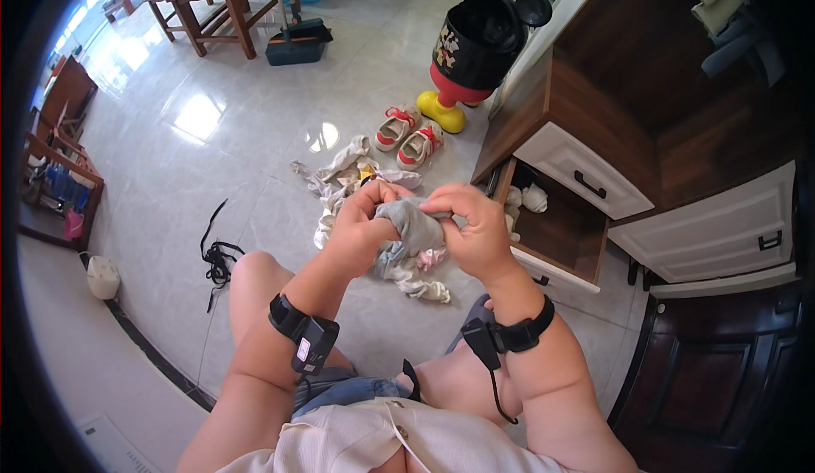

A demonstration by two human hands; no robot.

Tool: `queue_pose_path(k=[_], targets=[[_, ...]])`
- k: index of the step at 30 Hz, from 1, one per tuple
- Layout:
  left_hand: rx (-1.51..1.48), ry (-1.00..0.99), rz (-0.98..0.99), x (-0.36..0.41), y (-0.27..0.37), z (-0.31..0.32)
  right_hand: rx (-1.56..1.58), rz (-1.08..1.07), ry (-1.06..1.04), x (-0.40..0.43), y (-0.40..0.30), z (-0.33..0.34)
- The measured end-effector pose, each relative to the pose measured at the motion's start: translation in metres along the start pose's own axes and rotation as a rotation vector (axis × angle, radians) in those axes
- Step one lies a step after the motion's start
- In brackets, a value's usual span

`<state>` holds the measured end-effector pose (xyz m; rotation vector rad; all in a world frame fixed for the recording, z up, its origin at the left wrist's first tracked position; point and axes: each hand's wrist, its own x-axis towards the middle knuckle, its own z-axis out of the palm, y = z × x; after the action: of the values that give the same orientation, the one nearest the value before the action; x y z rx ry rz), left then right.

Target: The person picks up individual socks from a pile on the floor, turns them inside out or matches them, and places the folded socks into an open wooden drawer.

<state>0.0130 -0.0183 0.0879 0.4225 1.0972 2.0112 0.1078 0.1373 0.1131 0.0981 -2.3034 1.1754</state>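
A grey sock [417, 224] is bunched between my two hands, held above the floor. My left hand [367, 224] grips its left side, thumb on the fabric, and my right hand [470, 224] pinches its upper right edge. Beneath and beyond the hands lies a loose pile of socks [328, 209] in white, grey and pink on the tiles. To the right, a pulled-out drawer [563, 240] holds several rolled white socks [533, 198] in its far left part.
White and red children's shoes [419, 145] stand beyond the pile, next to a black, red and yellow cartoon bin [474, 46]. A tangled black strap [218, 261] lies on the floor at left. A dustpan [296, 43] and a wooden chair [213, 2] stand farther back.
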Motion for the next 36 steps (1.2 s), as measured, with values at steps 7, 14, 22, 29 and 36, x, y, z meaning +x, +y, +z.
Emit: queue_pose_path(k=[7,14,22,29,36], targets=[[0.352,0.075,0.165,0.001,-0.022,-0.013,0.168,0.313,-0.095,-0.005,-0.022,0.012],[0.261,0.019,-0.103,0.002,-0.017,0.009,-0.037,0.322,-0.107,-0.004,-0.005,-0.008],[0.843,-0.255,0.233,0.021,-0.024,0.048,-0.206,0.586,-0.494,0.000,-0.007,-0.063],[0.455,-0.141,-0.082,0.050,-0.091,0.059,-0.547,0.648,-0.224,-0.019,0.067,-0.171],[0.429,-0.008,-0.372,0.053,-0.137,0.025,-0.903,0.674,-0.322,-0.110,0.225,-0.196]])
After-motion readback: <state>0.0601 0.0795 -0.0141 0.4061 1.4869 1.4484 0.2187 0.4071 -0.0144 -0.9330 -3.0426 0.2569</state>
